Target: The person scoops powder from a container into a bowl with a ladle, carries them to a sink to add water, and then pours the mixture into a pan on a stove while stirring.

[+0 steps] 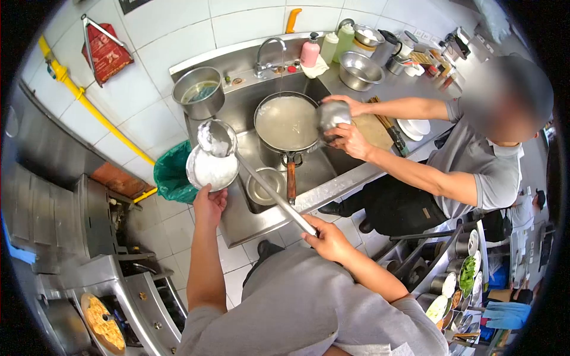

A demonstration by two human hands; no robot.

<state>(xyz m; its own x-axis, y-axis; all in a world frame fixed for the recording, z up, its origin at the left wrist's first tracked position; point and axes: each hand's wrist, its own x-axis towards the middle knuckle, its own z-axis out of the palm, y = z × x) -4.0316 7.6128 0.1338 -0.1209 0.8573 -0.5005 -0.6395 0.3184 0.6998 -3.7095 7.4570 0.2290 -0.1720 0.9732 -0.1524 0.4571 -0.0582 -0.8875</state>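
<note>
My left hand (pixel 211 204) grips the rim of a bowl (pixel 212 171) full of a white, thick substance, held above the sink's left edge. My right hand (pixel 328 238) is closed around the end of a long-handled metal ladle (pixel 274 196). The ladle's cup, coated with the same white stuff, is tilted over the bowl's upper edge. Within the sink (pixel 249 155), a pan (pixel 287 126) with a wooden handle holds cloudy liquid under the faucet. A small metal bowl (pixel 265 185) lies on the sink floor, partly behind the ladle's handle.
At the right, a co-worker's hands (pixel 350 139) hold a blurred metal container (pixel 335 115) beside the pan. A steel pot (pixel 198 93) stands at the sink's back left corner. Below my bowl is a green-lined bin (pixel 172 172). A metal bowl (pixel 361 70) and bottles (pixel 310 50) stand behind.
</note>
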